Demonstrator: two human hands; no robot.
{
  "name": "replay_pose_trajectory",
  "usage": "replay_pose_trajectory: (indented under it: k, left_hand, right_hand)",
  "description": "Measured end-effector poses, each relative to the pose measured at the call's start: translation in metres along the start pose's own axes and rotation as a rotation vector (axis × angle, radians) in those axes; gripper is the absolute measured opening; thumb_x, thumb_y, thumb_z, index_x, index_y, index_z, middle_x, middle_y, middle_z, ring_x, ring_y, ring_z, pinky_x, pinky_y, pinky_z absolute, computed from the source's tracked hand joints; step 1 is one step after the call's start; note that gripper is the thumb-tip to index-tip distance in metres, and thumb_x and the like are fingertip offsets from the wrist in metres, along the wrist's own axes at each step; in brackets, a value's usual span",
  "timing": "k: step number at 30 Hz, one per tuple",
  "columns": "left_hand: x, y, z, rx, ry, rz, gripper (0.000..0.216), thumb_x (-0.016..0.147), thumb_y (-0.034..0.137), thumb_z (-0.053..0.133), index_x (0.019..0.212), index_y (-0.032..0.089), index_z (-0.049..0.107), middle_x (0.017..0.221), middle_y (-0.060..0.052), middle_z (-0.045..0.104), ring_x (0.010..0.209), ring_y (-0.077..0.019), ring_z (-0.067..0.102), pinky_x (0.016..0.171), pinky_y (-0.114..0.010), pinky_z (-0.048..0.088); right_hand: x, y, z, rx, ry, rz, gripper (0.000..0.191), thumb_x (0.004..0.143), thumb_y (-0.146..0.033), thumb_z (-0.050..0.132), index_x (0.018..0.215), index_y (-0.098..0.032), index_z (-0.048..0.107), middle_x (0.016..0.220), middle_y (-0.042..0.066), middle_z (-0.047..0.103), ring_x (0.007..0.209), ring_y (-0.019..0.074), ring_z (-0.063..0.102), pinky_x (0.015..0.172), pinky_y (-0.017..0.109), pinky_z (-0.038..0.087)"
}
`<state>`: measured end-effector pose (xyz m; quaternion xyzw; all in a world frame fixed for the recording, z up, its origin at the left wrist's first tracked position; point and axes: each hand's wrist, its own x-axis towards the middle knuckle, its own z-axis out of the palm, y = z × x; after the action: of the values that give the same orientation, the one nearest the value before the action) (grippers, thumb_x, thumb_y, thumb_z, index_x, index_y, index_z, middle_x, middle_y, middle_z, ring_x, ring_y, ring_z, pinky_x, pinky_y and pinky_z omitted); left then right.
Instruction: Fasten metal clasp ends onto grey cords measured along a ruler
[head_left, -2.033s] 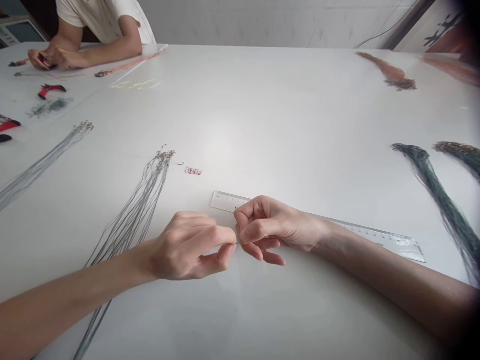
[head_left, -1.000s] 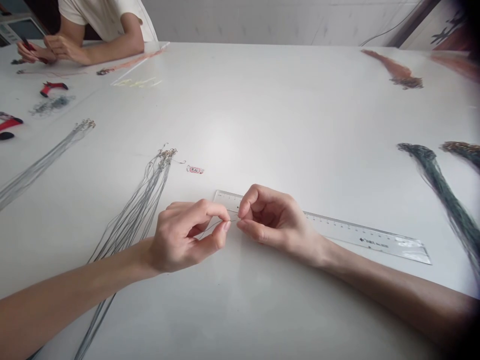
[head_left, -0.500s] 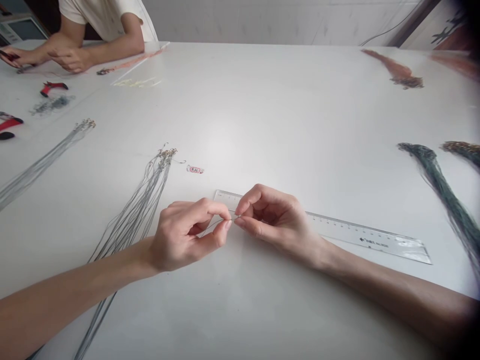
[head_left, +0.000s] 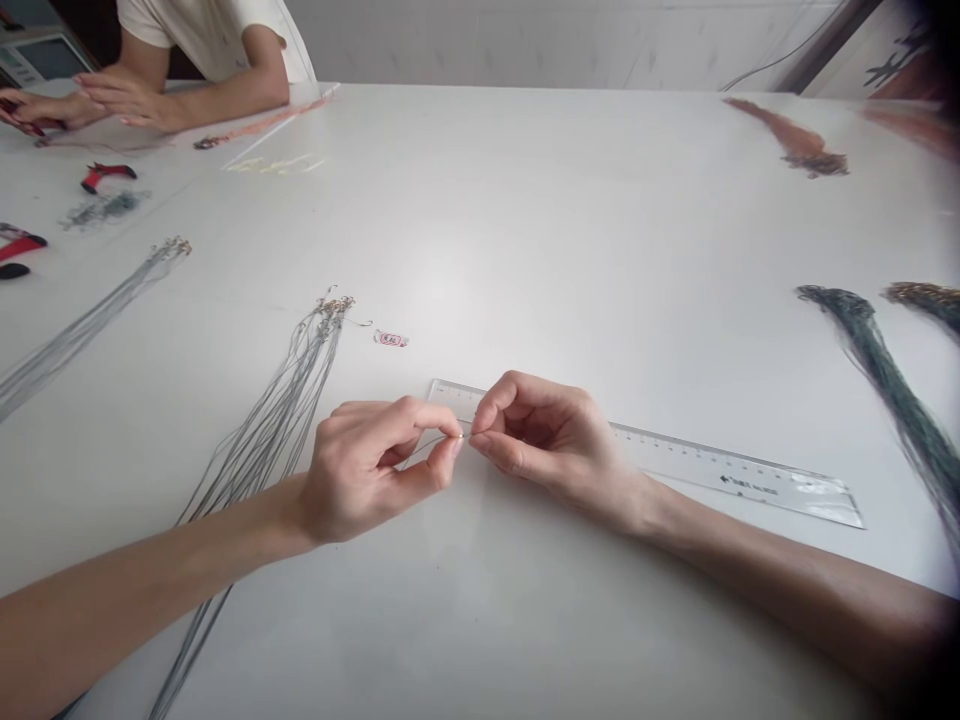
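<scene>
Pinch grip on both sides here: the left hand [head_left: 367,470] and the right hand [head_left: 544,435] come in from either side, fingers curled, and nearly meet. Each one has thumb and forefinger closed on a thin grey cord [head_left: 431,440], held just above the white table [head_left: 570,200], with a tiny shiny bit at the pinch that's too small to make out. A clear plastic ruler [head_left: 739,472] lies at an angle just behind the right hand, and the left forearm crosses over a long bundle of grey cords [head_left: 281,420], with a small red-and-white tag [head_left: 390,339] just beside its looped top end. Another grey bundle [head_left: 82,330] sits further left, and dark green [head_left: 892,400] and brown [head_left: 802,150] bundles are off to the right. Over at the far left corner, red-handled pliers [head_left: 109,177] lie on the table near a co-worker's hands [head_left: 127,100], and that person's white T-shirt [head_left: 202,30] shows at the far edge, with a pale wall behind.
</scene>
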<state>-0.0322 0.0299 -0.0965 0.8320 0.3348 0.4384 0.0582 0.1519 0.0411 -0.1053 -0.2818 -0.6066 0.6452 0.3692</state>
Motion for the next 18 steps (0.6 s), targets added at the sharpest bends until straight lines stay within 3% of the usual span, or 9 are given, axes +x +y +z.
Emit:
replay_pose_trajectory:
  k: [18]
  left_hand:
    - [-0.0002, -0.0016, 0.003, -0.01, 0.019, 0.025, 0.01, 0.077, 0.007, 0.058, 0.073, 0.016, 0.055, 0.046, 0.01, 0.028, 0.04, -0.0022, 0.025, 0.035, -0.014, 0.025]
  right_hand:
    - [0.0017, -0.0018, -0.0007, 0.001, -0.02, 0.001, 0.009, 0.085, -0.018, 0.056, 0.079, -0.014, 0.053, 0.06, -0.005, 0.044, 0.051, 0.0029, 0.035, 0.044, 0.015, 0.03]
